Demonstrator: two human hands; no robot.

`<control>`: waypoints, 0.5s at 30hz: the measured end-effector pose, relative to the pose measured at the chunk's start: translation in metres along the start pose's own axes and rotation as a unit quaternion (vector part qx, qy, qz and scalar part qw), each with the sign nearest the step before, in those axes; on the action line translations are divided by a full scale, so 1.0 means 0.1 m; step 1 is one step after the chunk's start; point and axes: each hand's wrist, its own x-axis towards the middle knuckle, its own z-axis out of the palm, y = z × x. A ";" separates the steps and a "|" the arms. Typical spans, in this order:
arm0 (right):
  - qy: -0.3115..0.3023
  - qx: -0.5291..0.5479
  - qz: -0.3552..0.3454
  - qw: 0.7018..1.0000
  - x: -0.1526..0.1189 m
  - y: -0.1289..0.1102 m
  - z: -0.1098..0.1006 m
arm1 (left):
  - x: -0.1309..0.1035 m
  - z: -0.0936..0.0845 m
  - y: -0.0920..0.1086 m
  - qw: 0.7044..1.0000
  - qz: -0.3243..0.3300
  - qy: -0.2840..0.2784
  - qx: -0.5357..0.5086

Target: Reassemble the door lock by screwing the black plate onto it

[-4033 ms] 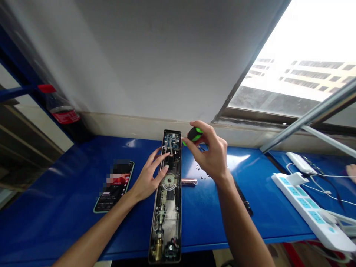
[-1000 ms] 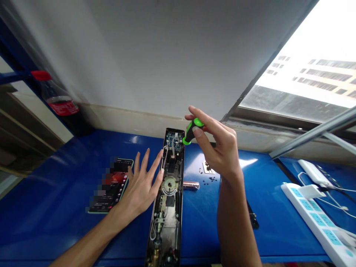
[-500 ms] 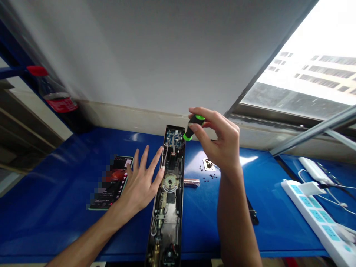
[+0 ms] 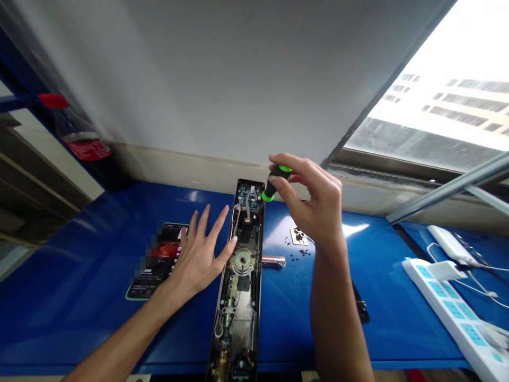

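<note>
A long, narrow black housing [image 4: 246, 286], open on top, lies lengthwise before me, possibly an electronic door lock. Inside it are a blue circuit board [image 4: 248, 198] at the far end, white wires, a round metal disc [image 4: 242, 261] and brass parts lower down. My right hand [image 4: 312, 199] grips a short black and green screwdriver [image 4: 275, 181], tilted so its shaft points into the housing below the board; the tip is hard to make out. With fingers spread, my left hand [image 4: 202, 249] is at the housing's left edge, its thumb reaching over the edge.
A phone [image 4: 153, 278] with a lit screen lies on the blue table [image 4: 79, 302] at left. Right of the housing are a copper-coloured cylinder [image 4: 274, 261], small black screws [image 4: 304, 252] and a white square part [image 4: 298, 235]. A power strip [image 4: 449, 302] and a cola bottle [image 4: 85, 140] flank these.
My left hand's fingers have shifted slightly left, and its index finger has come away from the housing's edge. The right hand and screwdriver are almost unmoved.
</note>
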 end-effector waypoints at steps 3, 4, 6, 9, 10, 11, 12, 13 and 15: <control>-0.001 0.006 -0.006 1.000 0.00 0.00 0.00 | 0.01 0.01 -0.03 1.000 0.012 0.004 -0.007; -0.001 0.008 -0.008 1.000 0.00 0.00 0.00 | 0.01 0.02 -0.04 1.000 0.018 0.006 -0.007; 0.000 0.008 -0.010 1.000 0.01 0.00 -0.01 | 0.01 0.04 -0.05 1.000 0.028 0.007 -0.006; 0.004 0.002 -0.013 1.000 0.01 0.01 0.00 | 0.00 0.05 -0.05 0.999 0.035 0.009 -0.001; 0.007 0.000 -0.015 1.000 0.01 0.02 0.01 | 0.00 0.05 -0.05 0.999 0.038 0.010 0.000; 0.010 -0.002 -0.018 1.000 0.01 0.02 0.01 | 0.00 0.05 -0.05 0.999 0.040 0.011 0.000; 0.011 -0.003 -0.019 1.000 0.01 0.02 0.02 | 0.00 0.05 -0.05 0.999 0.041 0.011 0.000; 0.013 -0.005 -0.019 1.000 0.01 0.02 0.02 | 0.00 0.05 -0.05 0.999 0.041 0.010 0.001; 0.007 -0.006 -0.017 1.000 0.01 0.02 0.02 | 0.00 0.05 -0.05 0.999 0.040 0.009 0.002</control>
